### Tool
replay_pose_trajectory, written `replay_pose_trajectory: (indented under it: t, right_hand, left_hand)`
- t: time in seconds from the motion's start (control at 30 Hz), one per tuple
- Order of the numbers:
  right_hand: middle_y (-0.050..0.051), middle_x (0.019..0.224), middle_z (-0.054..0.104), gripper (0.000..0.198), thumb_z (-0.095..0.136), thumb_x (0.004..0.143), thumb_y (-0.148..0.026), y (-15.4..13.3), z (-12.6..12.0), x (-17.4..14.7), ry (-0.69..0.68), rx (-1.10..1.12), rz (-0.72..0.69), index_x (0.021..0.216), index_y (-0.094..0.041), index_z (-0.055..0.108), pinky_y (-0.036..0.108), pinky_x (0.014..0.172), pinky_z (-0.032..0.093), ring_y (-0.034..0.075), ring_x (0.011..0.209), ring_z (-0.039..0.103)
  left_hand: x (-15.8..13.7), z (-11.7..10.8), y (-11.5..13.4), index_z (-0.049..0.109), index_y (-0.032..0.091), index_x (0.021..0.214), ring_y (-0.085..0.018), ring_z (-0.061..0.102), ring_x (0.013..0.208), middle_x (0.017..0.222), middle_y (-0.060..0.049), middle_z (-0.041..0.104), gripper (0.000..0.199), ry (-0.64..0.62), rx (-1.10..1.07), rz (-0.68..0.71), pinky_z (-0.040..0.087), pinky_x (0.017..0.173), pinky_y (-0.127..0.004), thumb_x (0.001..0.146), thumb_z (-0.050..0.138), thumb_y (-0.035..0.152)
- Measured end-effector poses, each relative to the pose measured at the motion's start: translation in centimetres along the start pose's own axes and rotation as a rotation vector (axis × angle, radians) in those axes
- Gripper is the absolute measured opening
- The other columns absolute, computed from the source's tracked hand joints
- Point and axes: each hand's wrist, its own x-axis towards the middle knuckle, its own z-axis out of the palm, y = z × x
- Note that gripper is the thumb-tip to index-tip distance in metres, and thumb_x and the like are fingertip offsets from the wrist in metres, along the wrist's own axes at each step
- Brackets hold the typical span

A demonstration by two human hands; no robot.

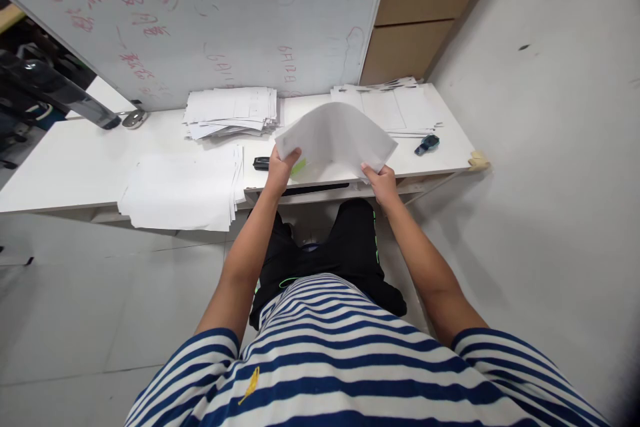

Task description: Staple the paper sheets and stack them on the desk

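Between my two hands a few sheets of white paper (335, 130) bow upward over the front of the white desk (165, 137). My left hand (283, 167) is closed on the left edge, thumb on top. At the right corner my right hand (381, 181) pinches the same paper. Just beside my left hand, a black stapler-like object (261, 163) lies partly hidden by the hand. A yellow-green patch (299, 167) shows under the paper's left side. How many sheets I hold is hard to tell.
One paper stack (230, 110) sits at the back, another (183, 190) overhangs the front edge, and more papers (395, 107) lie back right. A dark watch-like object (427, 145), a mouse (134, 119) and a dark bottle (75, 97) rest on the desk. The whiteboard (200, 20) stands behind.
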Motion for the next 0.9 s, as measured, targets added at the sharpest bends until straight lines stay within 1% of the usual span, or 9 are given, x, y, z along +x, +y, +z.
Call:
replay_pose_trajectory:
  t: [0.1,0.33,0.43,0.53,0.6,0.67,0.77,0.83,0.9]
  right_hand:
    - [0.011,0.107,0.078,0.05,0.077,0.074,-0.058,0.5,-0.1,-0.2,0.046,0.003,0.023,0.101,-0.016,0.072,0.041,0.103,0.053,0.027,0.111,0.071]
    - [0.014,0.118,0.075,0.059,0.084,0.067,-0.056,0.8,-0.3,-0.4,0.126,-0.039,0.173,0.109,-0.018,0.067,0.045,0.109,0.051,0.029,0.119,0.069]
    - [0.016,0.118,0.075,0.053,0.081,0.072,-0.055,0.1,-0.2,-0.9,0.119,-0.078,0.154,0.107,-0.016,0.069,0.044,0.112,0.05,0.031,0.122,0.068]
    - [0.016,0.12,0.076,0.05,0.078,0.077,-0.054,-0.6,-1.1,-1.9,0.077,-0.102,0.067,0.107,-0.015,0.072,0.044,0.114,0.048,0.03,0.123,0.068]
    - [0.016,0.12,0.076,0.048,0.081,0.075,-0.053,-0.8,-2.5,-2.8,0.045,-0.12,0.08,0.105,-0.016,0.073,0.047,0.113,0.049,0.032,0.122,0.069]
    - [0.016,0.117,0.078,0.045,0.086,0.071,-0.049,-0.5,-4.2,-3.9,0.015,-0.122,0.183,0.101,-0.017,0.075,0.05,0.11,0.052,0.034,0.118,0.071]
    - [0.013,0.115,0.079,0.042,0.092,0.065,-0.042,0.5,-6.4,-5.5,-0.042,-0.024,0.35,0.098,-0.02,0.077,0.053,0.106,0.057,0.036,0.113,0.074]
    - [0.011,0.116,0.079,0.041,0.093,0.064,-0.038,1.2,-7.2,-6.4,-0.094,0.087,0.436,0.098,-0.021,0.078,0.05,0.105,0.059,0.034,0.112,0.075]
    - [0.01,0.117,0.079,0.041,0.093,0.063,-0.035,1.6,-7.4,-7.1,-0.13,0.173,0.5,0.099,-0.021,0.079,0.047,0.103,0.061,0.033,0.111,0.075]
  left_hand:
    - [-0.2,-0.4,-0.2,0.067,0.02,0.116,-0.027,0.07,0.108,0.118,-0.013,0.074,0.064,0.004,-0.022,-0.002,0.055,0.097,-0.043,0.069,0.085,0.059]
    - [-0.1,-0.9,0.1,0.072,0.018,0.099,-0.027,0.072,0.1,0.103,-0.009,0.077,0.054,0.042,-0.035,0.005,0.059,0.09,-0.042,0.066,0.088,0.058]
    - [-0.3,-0.6,0.0,0.07,0.018,0.102,-0.027,0.072,0.103,0.106,-0.01,0.076,0.057,0.052,-0.011,0.028,0.059,0.092,-0.042,0.067,0.087,0.06]
    - [-0.6,-1.1,0.1,0.065,0.021,0.117,-0.026,0.07,0.109,0.115,-0.011,0.074,0.061,0.051,0.059,0.118,0.057,0.096,-0.04,0.076,0.079,0.064]
    - [-0.8,-2.4,0.2,0.061,0.022,0.125,-0.025,0.069,0.112,0.119,-0.013,0.072,0.056,0.049,0.183,0.176,0.055,0.099,-0.041,0.088,0.067,0.064]
    - [-0.7,-4.5,0.1,0.061,0.022,0.126,-0.027,0.065,0.118,0.122,-0.014,0.07,0.049,0.023,0.421,0.216,0.05,0.105,-0.045,0.093,0.06,0.059]
    - [-0.2,-7.7,-0.9,0.064,0.02,0.126,-0.036,0.052,0.135,0.135,-0.017,0.065,0.05,-0.078,0.794,0.245,0.037,0.117,-0.054,0.087,0.069,0.051]
    - [0.1,-9.0,-2.1,0.063,0.019,0.128,-0.038,0.047,0.139,0.14,-0.018,0.061,0.054,-0.115,0.884,0.241,0.033,0.12,-0.055,0.082,0.073,0.046]
    - [0.3,-9.5,-3.2,0.064,0.019,0.126,-0.037,0.048,0.136,0.139,-0.018,0.061,0.049,-0.086,0.876,0.231,0.035,0.119,-0.053,0.083,0.072,0.042]
